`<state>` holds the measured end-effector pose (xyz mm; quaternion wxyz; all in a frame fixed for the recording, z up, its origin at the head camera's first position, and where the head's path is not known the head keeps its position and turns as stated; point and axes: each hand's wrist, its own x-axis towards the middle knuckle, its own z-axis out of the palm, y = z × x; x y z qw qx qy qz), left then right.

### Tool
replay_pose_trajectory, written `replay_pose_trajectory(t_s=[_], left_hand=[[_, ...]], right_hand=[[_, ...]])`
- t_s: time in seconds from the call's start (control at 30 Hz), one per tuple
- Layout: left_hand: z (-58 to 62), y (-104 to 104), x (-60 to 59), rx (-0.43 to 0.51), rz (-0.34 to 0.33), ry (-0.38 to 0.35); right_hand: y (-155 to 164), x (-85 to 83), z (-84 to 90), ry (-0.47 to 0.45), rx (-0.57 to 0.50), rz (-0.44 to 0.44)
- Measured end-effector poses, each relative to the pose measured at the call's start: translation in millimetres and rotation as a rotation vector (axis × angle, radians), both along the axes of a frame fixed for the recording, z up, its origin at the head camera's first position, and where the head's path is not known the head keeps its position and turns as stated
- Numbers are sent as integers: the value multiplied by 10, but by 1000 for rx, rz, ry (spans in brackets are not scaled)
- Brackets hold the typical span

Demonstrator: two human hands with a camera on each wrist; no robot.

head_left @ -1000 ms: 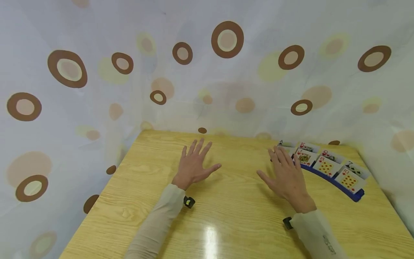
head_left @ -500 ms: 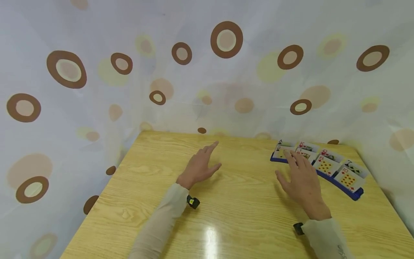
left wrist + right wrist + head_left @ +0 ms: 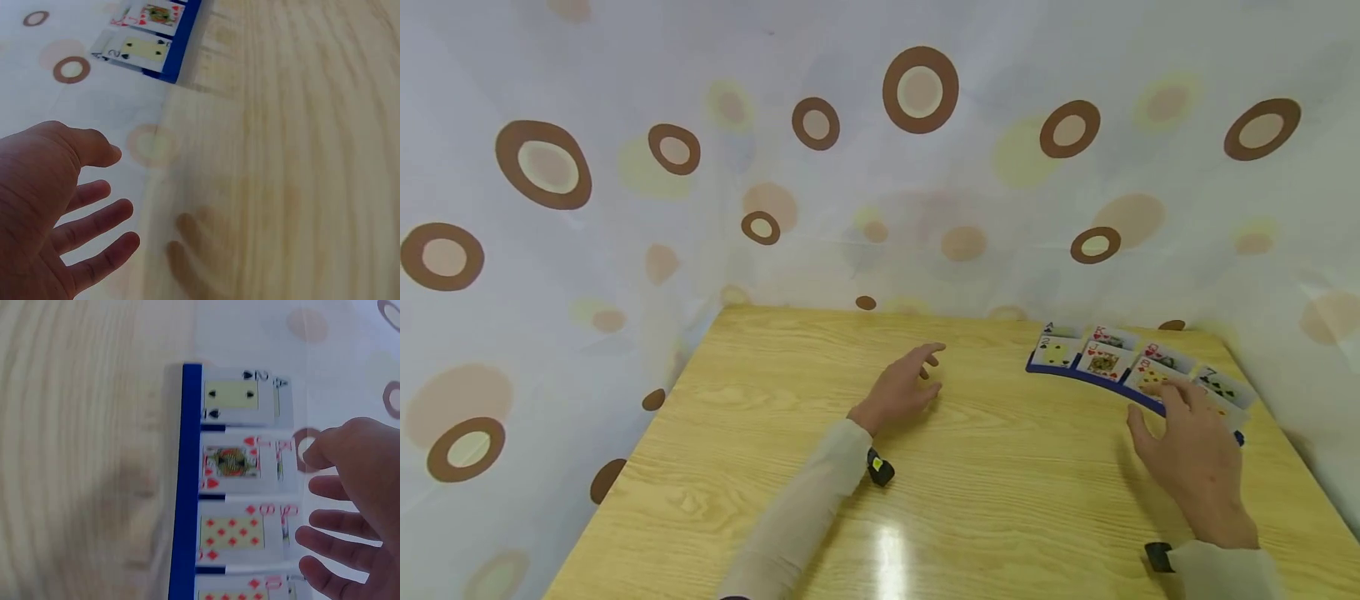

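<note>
A curved blue card holder (image 3: pixel 1097 380) stands at the right rear of the table. Playing cards fill it in two rows: the two of spades (image 3: pixel 1056 352), jack of hearts (image 3: pixel 1103 363) and eight of diamonds (image 3: pixel 231 532) in front, with an ace, king (image 3: pixel 1112 337), queen and seven (image 3: pixel 1219 385) behind. My right hand (image 3: pixel 1198 458) hovers before the holder's right end with relaxed fingers, covering most of the ten of diamonds (image 3: pixel 237 594) in the head view. My left hand (image 3: pixel 901 390) is over the middle of the table, fingers loosely bent and holding nothing.
The wooden table (image 3: pixel 985 500) meets a white curtain (image 3: pixel 850 183) with brown ring prints at its back and sides. A small black wrist device (image 3: pixel 880 468) sits under the left cuff, another black device (image 3: pixel 1159 557) at the right cuff.
My right hand has moved right along the holder, from the ace and two to the ten, uncovering the left cards. My left hand has shifted right, its spread fingers now bent.
</note>
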<state>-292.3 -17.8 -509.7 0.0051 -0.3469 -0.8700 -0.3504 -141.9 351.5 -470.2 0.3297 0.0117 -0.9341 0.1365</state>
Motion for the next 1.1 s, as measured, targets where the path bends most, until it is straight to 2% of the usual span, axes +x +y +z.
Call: replay_pose_trajectory(t_s=[0.1, 0.2, 0.4, 0.53, 0.63, 0.73, 0.83, 0.93, 1.1], left_hand=[[-39, 124, -30, -40, 8, 4], [-63, 302, -5, -56, -6, 8], [-9, 562, 3, -29, -46, 38], [-1, 651, -47, -100, -27, 47], [18, 717, -87, -136, -29, 21], [59, 793, -110, -159, -37, -23], [73, 881, -128, -221, -30, -42], [77, 956, -144, -285, -12, -40], [77, 1032, -160, -326, -3, -40]], right_hand=[[115, 58, -35, -38, -28, -47], [256, 185, -100, -105, -51, -120], [465, 302, -158, -238, -83, -254], [550, 298, -147, -380, -126, -322], [626, 291, -145, -524, -187, -404], [704, 291, -175, -615, -248, -481], [770, 304, -222, -680, -284, -495], [812, 311, -259, -711, -296, -471], [841, 291, -291, -700, -322, -464]])
